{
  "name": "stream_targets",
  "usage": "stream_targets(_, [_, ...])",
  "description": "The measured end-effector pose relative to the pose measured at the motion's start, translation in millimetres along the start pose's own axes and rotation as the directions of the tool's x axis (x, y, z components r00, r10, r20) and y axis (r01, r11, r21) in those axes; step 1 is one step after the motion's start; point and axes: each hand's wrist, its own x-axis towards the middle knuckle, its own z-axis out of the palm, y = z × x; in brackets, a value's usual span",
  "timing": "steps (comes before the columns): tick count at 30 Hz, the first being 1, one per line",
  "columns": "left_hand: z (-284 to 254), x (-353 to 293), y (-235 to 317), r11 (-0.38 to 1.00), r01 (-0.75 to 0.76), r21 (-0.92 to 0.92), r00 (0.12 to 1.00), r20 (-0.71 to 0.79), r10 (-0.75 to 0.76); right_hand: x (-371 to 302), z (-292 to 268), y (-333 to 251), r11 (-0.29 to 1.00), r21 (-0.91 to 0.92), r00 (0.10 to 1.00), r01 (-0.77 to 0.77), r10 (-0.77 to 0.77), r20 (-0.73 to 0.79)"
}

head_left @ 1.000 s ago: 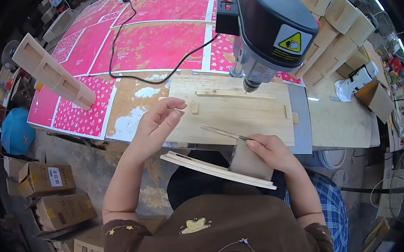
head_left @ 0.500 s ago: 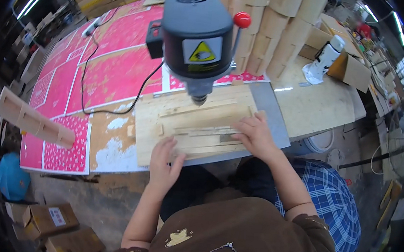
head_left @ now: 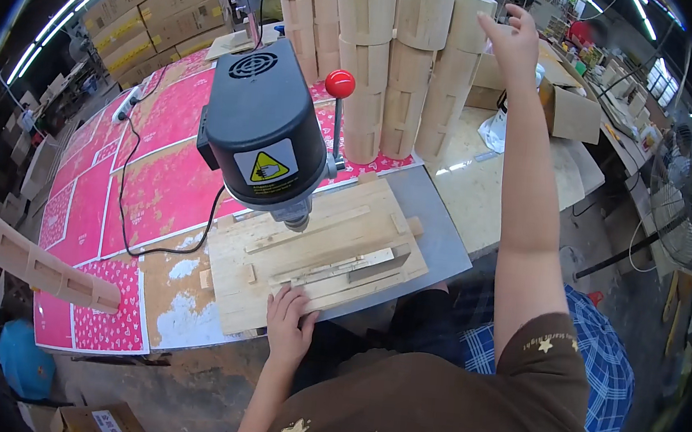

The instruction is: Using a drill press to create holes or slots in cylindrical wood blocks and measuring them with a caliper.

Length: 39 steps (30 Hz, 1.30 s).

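Observation:
My left hand (head_left: 288,326) rests with its fingers spread on the near edge of a pale wooden board (head_left: 228,288), next to a raised wooden strip (head_left: 350,267) fixed there. Above that board hangs a dark bench drill head (head_left: 263,131), its chuck (head_left: 295,212) pointing down and a red-knobbed lever (head_left: 339,84) at its right. My right arm stretches far forward. At its end, my right hand (head_left: 515,48) is raised with thumb and fingers apart, nothing in it, beside the top of the rightmost stack of curved wooden pieces (head_left: 454,77).
More tall wooden stacks (head_left: 362,77) stand behind the drill. A separate stack (head_left: 53,269) leans at the left on pink sheeting (head_left: 173,127). A black cable (head_left: 127,197) crosses that sheeting. Cardboard boxes (head_left: 573,112) sit at the back right. A grey metal base (head_left: 440,224) lies under the board.
My right hand has left the board and reached up and forward to the stacks. My left hand stays at the board's near edge. The view has shifted, with the drill now further left.

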Motion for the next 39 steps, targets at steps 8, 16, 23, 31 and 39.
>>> stream_targets(8, [-6.4, -4.4, -3.8, 0.998, -0.009, -0.059, 0.999, 0.052, 0.012, 50.4, 38.1, 53.3, 0.967, 0.182, 0.970, -0.178, 0.141, 0.198])
stream_targets(16, [-3.7, -4.2, -0.9, 0.997, -0.003, -0.080, 1.000, 0.017, 0.004, 22.7, 49.3, -58.6, 0.867, -0.152, 0.869, 0.474, -0.488, -0.075])
stream_targets(23, [-4.2, -3.8, -1.2, 0.996, -0.012, -0.084, 1.000, 0.016, 0.013, 25.8, 35.8, -64.1, 0.847, -0.405, 0.913, 0.343, -0.200, 0.355])
stream_targets(31, [-3.5, -3.7, -1.8, 0.995, -0.013, -0.095, 1.000, 0.005, 0.014, 34.5, 57.4, -76.7, 0.818, -0.347, 0.818, 0.458, -0.235, 0.525])
stream_targets(39, [-4.2, -3.8, -1.7, 0.996, -0.005, -0.091, 1.000, 0.006, 0.005, 70.1, 67.3, -87.2, 0.750, -0.149, 0.370, 0.645, -0.136, 0.919])
